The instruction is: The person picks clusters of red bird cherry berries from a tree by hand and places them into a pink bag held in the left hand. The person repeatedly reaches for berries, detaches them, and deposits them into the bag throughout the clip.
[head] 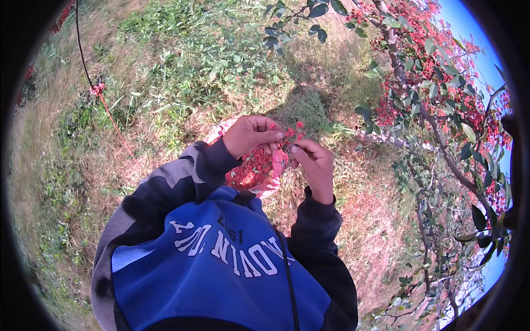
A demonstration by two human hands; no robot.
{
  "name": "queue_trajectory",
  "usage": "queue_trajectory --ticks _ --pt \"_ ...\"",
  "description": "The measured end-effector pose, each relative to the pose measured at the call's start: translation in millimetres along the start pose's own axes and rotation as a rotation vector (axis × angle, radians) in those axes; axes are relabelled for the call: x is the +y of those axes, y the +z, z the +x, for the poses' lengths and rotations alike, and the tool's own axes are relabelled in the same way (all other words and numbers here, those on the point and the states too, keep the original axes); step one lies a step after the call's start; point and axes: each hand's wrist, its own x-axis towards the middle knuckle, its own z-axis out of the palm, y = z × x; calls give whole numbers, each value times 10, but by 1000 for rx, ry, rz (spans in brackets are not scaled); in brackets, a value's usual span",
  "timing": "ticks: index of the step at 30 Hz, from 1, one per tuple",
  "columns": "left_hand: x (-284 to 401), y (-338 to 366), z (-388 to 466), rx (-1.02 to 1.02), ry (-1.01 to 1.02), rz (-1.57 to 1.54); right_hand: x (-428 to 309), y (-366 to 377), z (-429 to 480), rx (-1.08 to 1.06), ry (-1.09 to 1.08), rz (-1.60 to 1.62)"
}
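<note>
Between my two hands is a small cluster of red berries (295, 132) with a thin stem, seemingly from a prickly ash. My left hand (254, 134) pinches it between thumb and fingers. From the other side, my right hand (314, 161) grips the cluster's lower part with thumb and forefinger. Just below hangs or stands a pink and white plastic bag (271, 182), its mouth open. Inside it lies a heap of red berries (250, 165) with a few green leaves. My left hand and sleeve hide part of the bag.
A tree branch (441, 136) with thorny-looking wood, green leaves and dense red berry clusters (451, 62) rises on my right. A leafy twig (319, 10) reaches in above. At left runs a thin cord (114, 118) tied to a dark line. Grass and weeds (198, 62) cover the ground.
</note>
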Motion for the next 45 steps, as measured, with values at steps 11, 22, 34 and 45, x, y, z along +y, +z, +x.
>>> queue_trajectory --ticks 11,22,34,45 --pt "85 -158 -123 71 -10 -251 -54 -39 15 130 -357 -571" --pt "-77 -48 -123 67 12 163 -34 236 -2 22 -487 -759" --pt "-152 -100 -174 9 -179 -104 26 185 -97 138 -628 -756" --pt "-144 -82 -182 -78 -170 -293 10 178 -116 159 -666 -806"
